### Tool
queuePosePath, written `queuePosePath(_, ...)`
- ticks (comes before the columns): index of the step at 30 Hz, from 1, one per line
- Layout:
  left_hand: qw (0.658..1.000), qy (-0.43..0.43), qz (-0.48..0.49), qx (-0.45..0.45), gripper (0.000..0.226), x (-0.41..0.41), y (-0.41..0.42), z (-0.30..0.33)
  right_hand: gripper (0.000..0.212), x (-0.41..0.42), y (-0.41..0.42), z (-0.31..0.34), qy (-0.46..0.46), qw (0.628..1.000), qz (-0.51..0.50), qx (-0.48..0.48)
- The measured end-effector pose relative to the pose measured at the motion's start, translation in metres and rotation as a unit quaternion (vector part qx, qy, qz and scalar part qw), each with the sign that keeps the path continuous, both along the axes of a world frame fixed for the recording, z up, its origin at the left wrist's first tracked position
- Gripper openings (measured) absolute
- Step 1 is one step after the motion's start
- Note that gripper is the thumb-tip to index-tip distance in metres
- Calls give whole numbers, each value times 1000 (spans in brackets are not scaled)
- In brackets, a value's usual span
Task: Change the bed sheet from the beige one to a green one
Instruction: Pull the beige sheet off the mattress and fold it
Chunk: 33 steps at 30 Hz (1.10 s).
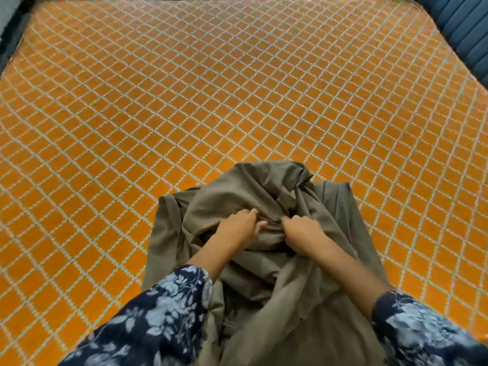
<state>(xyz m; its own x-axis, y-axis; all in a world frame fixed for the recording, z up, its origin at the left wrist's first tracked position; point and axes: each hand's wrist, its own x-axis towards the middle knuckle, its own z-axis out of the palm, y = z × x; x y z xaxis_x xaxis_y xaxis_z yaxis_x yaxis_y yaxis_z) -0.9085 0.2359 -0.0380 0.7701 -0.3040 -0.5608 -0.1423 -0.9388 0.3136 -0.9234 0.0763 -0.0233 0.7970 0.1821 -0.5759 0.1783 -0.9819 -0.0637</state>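
A bunched olive-green sheet (250, 191) lies in a crumpled heap at the near edge of the bed and hangs down toward me. My left hand (241, 224) grips a fold of it near the middle of the heap. My right hand (301, 231) grips another fold just beside it, the two hands almost touching. The bed itself is covered by an orange mattress cover with a white diamond grid (211, 88). No beige sheet is in view.
A dark padded headboard or bed frame (464, 30) runs along the far right corner. A dark edge (13, 30) borders the bed at the far left. The orange surface stretches wide beyond the heap.
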Motion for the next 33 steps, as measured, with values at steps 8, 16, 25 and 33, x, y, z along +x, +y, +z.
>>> queuePosePath(8,983,-122,-124,61,27,-4,-27,-41,43,18,-34,-21,-4,987,-157,27)
queuePosePath(16,942,-251,105,-196,31,-5,40,4,33,22,-20,-36,86,937,-276,195)
queuePosePath(25,768,-228,543,-253,31,5,136,19,48,12,11,-40,74,972,-214,55)
queuePosePath(33,902,-396,170,14,43,-5,67,13,46,27,35,-56,-115,986,-116,41)
